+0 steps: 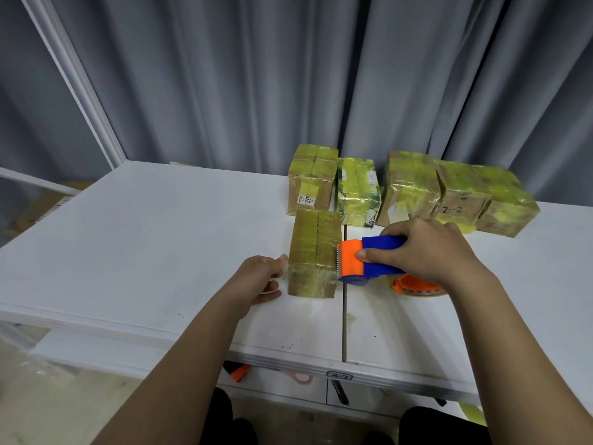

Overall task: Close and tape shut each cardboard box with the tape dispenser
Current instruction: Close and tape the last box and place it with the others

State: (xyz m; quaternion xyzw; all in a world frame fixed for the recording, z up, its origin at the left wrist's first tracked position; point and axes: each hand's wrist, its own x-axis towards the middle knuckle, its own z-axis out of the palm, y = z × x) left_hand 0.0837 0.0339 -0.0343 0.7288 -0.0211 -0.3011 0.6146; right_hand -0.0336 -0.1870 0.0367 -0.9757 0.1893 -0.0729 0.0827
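Observation:
A small cardboard box (313, 255), closed and covered in yellowish tape, stands near the middle of the white table (144, 236). My left hand (260, 279) rests on the table with its fingertips against the box's left side. My right hand (426, 248) grips the blue handle of an orange and blue tape dispenser (369, 260). Its toothed front edge touches the box's right side. The orange tape roll (417, 285) shows under my right hand.
Several taped boxes stand in a row at the back: one (313, 183), a green-printed one (357, 191), and a larger group (455, 192) marked "2-2". A grey curtain hangs behind. A seam (344, 316) splits the tabletop. Tools lie on a shelf below the front edge (237, 372).

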